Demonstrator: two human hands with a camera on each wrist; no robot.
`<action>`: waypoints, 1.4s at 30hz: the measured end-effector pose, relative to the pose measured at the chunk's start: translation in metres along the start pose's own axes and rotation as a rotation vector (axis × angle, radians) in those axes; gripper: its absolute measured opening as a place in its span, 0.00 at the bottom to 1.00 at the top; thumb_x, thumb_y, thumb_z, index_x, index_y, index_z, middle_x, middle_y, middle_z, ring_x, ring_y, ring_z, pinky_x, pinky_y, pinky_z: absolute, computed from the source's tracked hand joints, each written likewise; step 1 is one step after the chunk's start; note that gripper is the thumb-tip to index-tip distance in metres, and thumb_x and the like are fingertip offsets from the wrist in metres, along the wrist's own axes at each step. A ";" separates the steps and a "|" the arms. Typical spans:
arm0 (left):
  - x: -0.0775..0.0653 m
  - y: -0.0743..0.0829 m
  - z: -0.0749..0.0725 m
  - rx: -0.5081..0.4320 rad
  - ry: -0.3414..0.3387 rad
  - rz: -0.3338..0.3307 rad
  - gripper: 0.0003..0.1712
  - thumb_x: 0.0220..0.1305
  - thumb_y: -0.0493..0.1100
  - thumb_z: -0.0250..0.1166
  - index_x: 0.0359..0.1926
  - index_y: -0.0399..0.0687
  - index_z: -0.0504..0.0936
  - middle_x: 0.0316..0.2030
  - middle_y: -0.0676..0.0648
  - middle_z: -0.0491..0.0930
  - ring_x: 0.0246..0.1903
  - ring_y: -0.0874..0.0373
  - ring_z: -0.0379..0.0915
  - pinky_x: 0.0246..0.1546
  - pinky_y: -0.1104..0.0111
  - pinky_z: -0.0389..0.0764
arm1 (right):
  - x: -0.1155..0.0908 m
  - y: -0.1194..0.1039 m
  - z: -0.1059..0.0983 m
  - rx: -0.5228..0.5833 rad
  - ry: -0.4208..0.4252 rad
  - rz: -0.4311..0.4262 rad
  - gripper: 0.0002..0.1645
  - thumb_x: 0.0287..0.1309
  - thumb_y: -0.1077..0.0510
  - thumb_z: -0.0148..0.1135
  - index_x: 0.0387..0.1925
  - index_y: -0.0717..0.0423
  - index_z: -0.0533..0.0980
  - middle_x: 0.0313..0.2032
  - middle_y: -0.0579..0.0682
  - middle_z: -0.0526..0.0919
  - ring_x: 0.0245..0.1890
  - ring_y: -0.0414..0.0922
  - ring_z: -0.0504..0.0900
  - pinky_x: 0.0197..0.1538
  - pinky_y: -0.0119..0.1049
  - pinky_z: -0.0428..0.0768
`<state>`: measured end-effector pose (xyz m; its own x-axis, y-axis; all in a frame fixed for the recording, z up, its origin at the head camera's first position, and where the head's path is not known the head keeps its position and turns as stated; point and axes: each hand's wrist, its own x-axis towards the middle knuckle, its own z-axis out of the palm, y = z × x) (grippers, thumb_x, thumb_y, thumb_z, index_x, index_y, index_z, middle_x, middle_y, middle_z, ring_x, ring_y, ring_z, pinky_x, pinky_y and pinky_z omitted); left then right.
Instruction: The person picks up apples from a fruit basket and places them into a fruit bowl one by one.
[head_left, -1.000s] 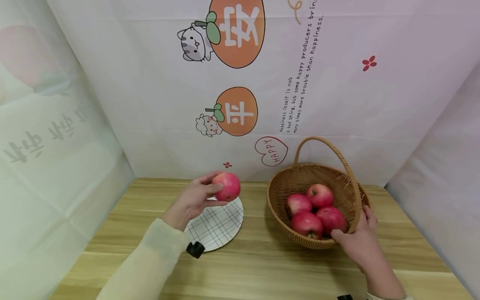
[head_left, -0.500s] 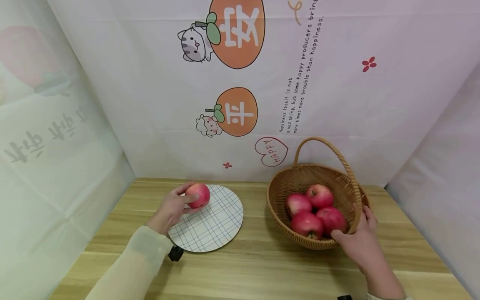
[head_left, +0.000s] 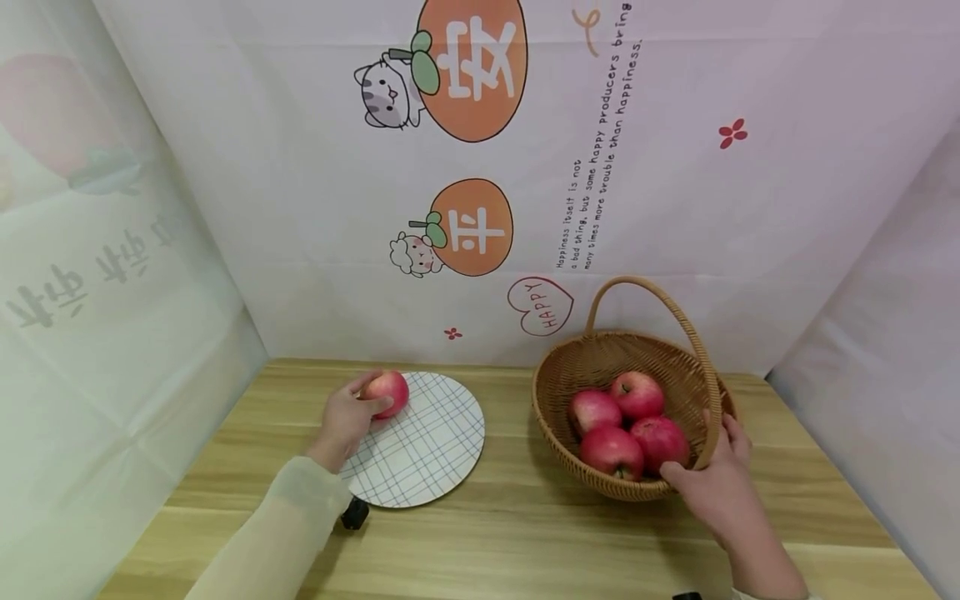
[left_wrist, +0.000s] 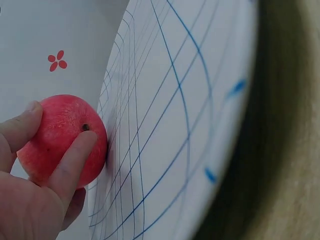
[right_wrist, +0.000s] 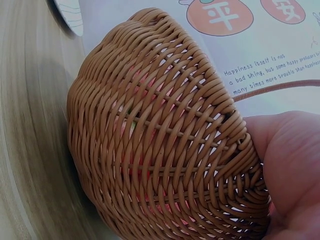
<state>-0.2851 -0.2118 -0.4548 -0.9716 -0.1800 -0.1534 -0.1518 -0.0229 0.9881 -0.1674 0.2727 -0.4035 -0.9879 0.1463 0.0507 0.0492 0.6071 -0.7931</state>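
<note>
My left hand (head_left: 348, 423) grips a red apple (head_left: 389, 393) at the back left part of a round white plate (head_left: 427, 450) with a blue grid pattern. In the left wrist view the apple (left_wrist: 65, 140) sits right at the plate's surface (left_wrist: 165, 125), thumb and fingers spread around it. My right hand (head_left: 716, 479) holds the rim of a brown wicker basket (head_left: 551, 425) at its right side, near the base of the handle. Several red apples (head_left: 611, 450) lie inside the basket. From the right wrist, the woven wall (right_wrist: 155, 135) hides most of those apples.
The wooden table (head_left: 510, 533) carries plate and basket, with a strip of wood between them. A white printed cloth (head_left: 322, 308) rises behind as a backdrop, and pale cloth walls stand on both sides. The basket's tall handle (head_left: 675, 312) arches above its rim.
My left hand has carried the apple leftward and down, from above the plate's back edge to the plate's left part. The right hand and basket have stayed in place.
</note>
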 end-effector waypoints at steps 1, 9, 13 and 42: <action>0.000 -0.001 0.000 -0.013 0.001 0.001 0.37 0.60 0.26 0.69 0.69 0.49 0.73 0.72 0.36 0.55 0.61 0.35 0.64 0.47 0.51 0.81 | 0.000 0.000 0.000 -0.001 -0.002 0.001 0.63 0.55 0.62 0.66 0.77 0.65 0.34 0.73 0.68 0.23 0.67 0.78 0.45 0.64 0.69 0.54; -0.002 -0.002 -0.001 0.001 -0.003 0.019 0.35 0.56 0.23 0.69 0.64 0.47 0.78 0.68 0.37 0.61 0.61 0.36 0.63 0.47 0.51 0.81 | -0.001 -0.002 0.000 -0.008 -0.011 0.007 0.62 0.56 0.61 0.65 0.77 0.66 0.34 0.73 0.68 0.23 0.67 0.77 0.44 0.65 0.69 0.54; -0.003 0.000 -0.001 0.014 -0.020 0.019 0.30 0.57 0.27 0.71 0.61 0.47 0.81 0.66 0.39 0.64 0.58 0.36 0.68 0.46 0.52 0.82 | 0.000 -0.001 -0.001 -0.002 -0.027 0.023 0.61 0.57 0.61 0.65 0.76 0.66 0.33 0.73 0.68 0.22 0.67 0.77 0.44 0.65 0.69 0.54; 0.010 0.001 -0.005 0.096 -0.026 -0.013 0.20 0.64 0.33 0.69 0.57 0.42 0.81 0.75 0.51 0.55 0.66 0.40 0.62 0.52 0.56 0.79 | 0.001 0.000 0.000 0.001 -0.039 0.063 0.60 0.58 0.59 0.65 0.77 0.65 0.36 0.73 0.68 0.23 0.66 0.78 0.48 0.63 0.68 0.57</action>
<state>-0.2940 -0.2187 -0.4549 -0.9736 -0.1547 -0.1676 -0.1799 0.0696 0.9812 -0.1687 0.2730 -0.4028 -0.9878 0.1540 -0.0231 0.1116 0.5972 -0.7943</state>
